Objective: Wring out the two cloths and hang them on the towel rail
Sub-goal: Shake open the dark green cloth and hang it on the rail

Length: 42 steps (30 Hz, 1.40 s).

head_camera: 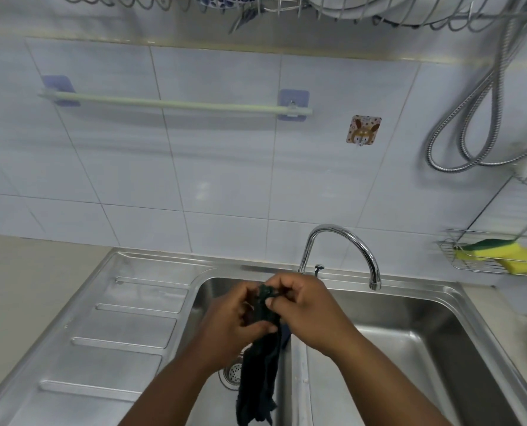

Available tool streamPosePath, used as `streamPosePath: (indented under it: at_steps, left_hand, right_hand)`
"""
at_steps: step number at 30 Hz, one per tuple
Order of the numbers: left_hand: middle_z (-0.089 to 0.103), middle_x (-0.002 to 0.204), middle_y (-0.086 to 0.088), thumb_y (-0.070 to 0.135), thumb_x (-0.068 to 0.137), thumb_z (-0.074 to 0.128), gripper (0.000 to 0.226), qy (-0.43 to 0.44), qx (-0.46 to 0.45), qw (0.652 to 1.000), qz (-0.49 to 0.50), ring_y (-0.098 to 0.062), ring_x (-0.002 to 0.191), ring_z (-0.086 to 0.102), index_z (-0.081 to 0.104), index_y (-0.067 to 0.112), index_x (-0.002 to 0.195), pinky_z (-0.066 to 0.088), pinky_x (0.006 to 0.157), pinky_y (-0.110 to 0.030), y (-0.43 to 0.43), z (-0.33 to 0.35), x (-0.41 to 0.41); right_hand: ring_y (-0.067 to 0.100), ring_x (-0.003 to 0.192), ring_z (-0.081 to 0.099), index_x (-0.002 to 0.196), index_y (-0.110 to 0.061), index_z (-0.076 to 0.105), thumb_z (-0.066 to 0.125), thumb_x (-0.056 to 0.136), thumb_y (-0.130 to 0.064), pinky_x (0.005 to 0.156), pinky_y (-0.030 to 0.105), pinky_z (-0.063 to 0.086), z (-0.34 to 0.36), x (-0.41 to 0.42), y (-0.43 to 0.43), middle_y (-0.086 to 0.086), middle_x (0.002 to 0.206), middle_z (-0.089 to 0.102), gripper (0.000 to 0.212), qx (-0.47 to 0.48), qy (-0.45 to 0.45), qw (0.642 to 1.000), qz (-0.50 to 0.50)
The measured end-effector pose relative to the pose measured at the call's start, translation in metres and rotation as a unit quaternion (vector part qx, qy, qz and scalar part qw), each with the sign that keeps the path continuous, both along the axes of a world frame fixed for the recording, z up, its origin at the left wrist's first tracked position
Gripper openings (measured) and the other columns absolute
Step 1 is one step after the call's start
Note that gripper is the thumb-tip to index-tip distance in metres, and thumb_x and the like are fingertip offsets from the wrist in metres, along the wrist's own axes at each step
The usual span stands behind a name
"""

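Both hands, left hand and right hand, clamp the dark, limp cloth above the stainless steel sink, pale towel rail bare.

home kitchen | steel double sink, tap, tiled wall, probably dish rack overhead

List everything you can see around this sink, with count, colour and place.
dark wrung cloth: one visible, dark green-black, hanging over the left basin
pale green towel rail: one, on the tiled wall, bare
curved chrome tap: one, behind the basins
stainless steel double sink: one, silver, drainboard at left
yellow-and-green sponge: one, in the wire basket at right
rabbit sticker hook: one, on the wall
coiled metal hose: one, silver, upper right
wire dish rack: one, along the top
left hand: grip on the cloth
right hand: grip on the cloth top
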State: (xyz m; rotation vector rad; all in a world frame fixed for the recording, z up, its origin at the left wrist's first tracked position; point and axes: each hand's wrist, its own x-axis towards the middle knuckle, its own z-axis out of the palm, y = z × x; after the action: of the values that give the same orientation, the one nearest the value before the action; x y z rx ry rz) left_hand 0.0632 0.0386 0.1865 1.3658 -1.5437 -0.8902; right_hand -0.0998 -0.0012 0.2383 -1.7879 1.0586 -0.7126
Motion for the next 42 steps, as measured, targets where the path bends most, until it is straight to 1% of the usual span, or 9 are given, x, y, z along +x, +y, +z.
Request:
streamPosePath:
  at_steps: [6,12,16,23,27,31,35,39,42]
  left_hand:
    - [0.067,0.066,0.002,0.01,0.075,0.056,0.011,-0.129,-0.015,0.99,0.053,-0.015,0.061,0.062,0.063,0.018,0.073,0.053,0.058,-0.042,0.005,-0.03,-0.003]
    - [0.061,0.058,0.004,0.016,0.072,0.052,0.01,-0.185,0.09,0.973,0.107,-0.013,0.059,0.06,0.06,0.013,0.068,0.051,0.057,-0.039,0.015,-0.058,0.011]
    - [0.065,0.073,0.011,0.012,0.084,0.058,0.018,-0.236,0.094,0.955,0.151,-0.006,0.067,0.061,0.067,0.027,0.079,0.05,0.06,-0.022,0.016,-0.061,0.031]
    - [0.064,0.072,0.002,0.013,0.096,0.051,0.012,-0.166,0.092,0.971,0.145,-0.014,0.065,0.064,0.056,0.02,0.088,0.048,0.046,-0.016,0.007,-0.042,0.07]
    - [0.067,0.077,0.01,0.013,0.089,0.062,0.022,-0.298,0.068,0.95,0.07,-0.004,0.069,0.062,0.057,0.035,0.088,0.049,0.065,-0.023,-0.003,-0.013,0.11]
    - [0.064,0.078,0.01,0.003,0.086,0.06,0.032,-0.365,0.002,0.928,0.074,-0.006,0.074,0.058,0.061,0.034,0.079,0.04,0.065,-0.019,-0.009,0.037,0.126]
    - [0.067,0.086,0.0,0.008,0.088,0.049,0.02,-0.332,-0.202,0.886,0.252,-0.019,0.077,0.059,0.068,0.014,0.092,0.049,0.069,-0.032,0.012,0.032,0.113]
    - [0.073,0.092,0.008,0.017,0.091,0.059,0.029,-0.412,0.117,0.903,0.024,-0.006,0.082,0.066,0.059,0.046,0.085,0.054,0.08,-0.024,0.032,-0.051,0.129]
    - [0.066,0.077,0.018,0.014,0.085,0.062,0.039,-0.385,0.138,0.912,-0.018,0.005,0.074,0.059,0.054,0.05,0.07,0.043,0.07,-0.013,0.035,-0.071,0.146]
  right_hand:
    - [0.021,0.076,0.064,0.076,-0.019,0.066,0.056,0.084,0.002,0.071,0.031,0.052,0.012,0.001,0.001,0.006,0.08,0.068,0.024,-0.014,-0.06,0.998,-0.016]
    - [0.032,0.082,0.067,0.077,-0.017,0.067,0.065,0.085,-0.01,0.078,0.046,0.055,0.016,-0.01,-0.01,0.013,0.081,0.071,0.01,-0.008,-0.075,0.996,-0.057]
    - [0.025,0.082,0.068,0.079,-0.017,0.068,0.067,0.086,-0.014,0.076,0.038,0.054,0.008,-0.024,-0.025,0.008,0.082,0.073,0.008,-0.001,-0.062,0.994,-0.091]
    - [0.012,0.06,0.057,0.079,-0.023,0.069,0.063,0.088,-0.009,0.055,0.025,0.048,-0.034,-0.035,-0.045,0.002,0.079,0.07,0.018,-0.011,0.041,0.988,-0.151]
    - [0.011,0.074,0.065,0.081,-0.024,0.073,0.067,0.084,-0.006,0.062,0.008,0.041,-0.032,-0.04,-0.064,-0.003,0.081,0.072,0.019,-0.039,0.148,0.981,-0.122]
    - [0.019,0.055,0.06,0.082,-0.018,0.068,0.057,0.09,0.0,0.054,0.027,0.048,0.01,-0.037,-0.068,0.005,0.07,0.071,0.023,-0.053,-0.082,0.982,-0.163]
    - [0.019,0.096,0.07,0.097,-0.009,0.066,0.055,0.092,0.007,0.084,0.027,0.057,0.007,-0.033,-0.044,0.009,0.101,0.072,0.02,-0.123,-0.202,0.966,-0.105]
    - [0.025,0.074,0.073,0.08,-0.012,0.064,0.059,0.088,0.002,0.078,0.033,0.06,-0.058,-0.055,-0.037,0.007,0.077,0.072,0.017,0.103,0.15,0.983,0.012]
    - [0.037,0.071,0.074,0.084,0.0,0.06,0.052,0.092,0.006,0.077,0.053,0.059,-0.073,-0.056,-0.041,0.023,0.07,0.073,0.013,0.181,0.083,0.978,-0.065]
